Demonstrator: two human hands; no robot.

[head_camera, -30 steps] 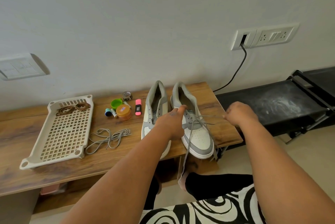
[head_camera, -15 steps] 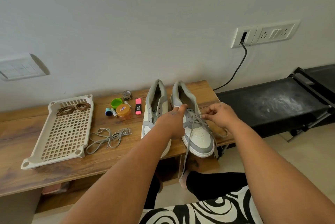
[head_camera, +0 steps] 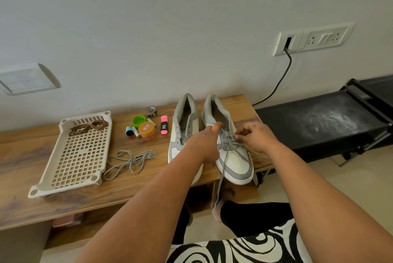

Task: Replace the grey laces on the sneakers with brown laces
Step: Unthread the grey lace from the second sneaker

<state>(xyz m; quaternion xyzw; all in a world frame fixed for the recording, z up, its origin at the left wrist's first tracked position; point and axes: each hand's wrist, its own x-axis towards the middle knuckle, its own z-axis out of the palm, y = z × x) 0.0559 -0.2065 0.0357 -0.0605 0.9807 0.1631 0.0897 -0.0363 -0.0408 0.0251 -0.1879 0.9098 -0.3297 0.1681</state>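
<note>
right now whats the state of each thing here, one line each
right sneaker: part unlaced, grey lace hanging off the table edge
left sneaker: lace out
loose grey lace: heaped on the table
brown laces: coiled in the tray
left hand: steadying the right sneaker
right hand: pinching the grey lace
green cap: off, open side up

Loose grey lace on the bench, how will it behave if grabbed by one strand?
The loose grey lace lies in slack tangled loops on the wooden bench, so it is probably floppy and will trail rather than lift as one piece. The loops cross each other, so it may snag or knot. It looks thin and light; a push would likely just bunch it.
</note>
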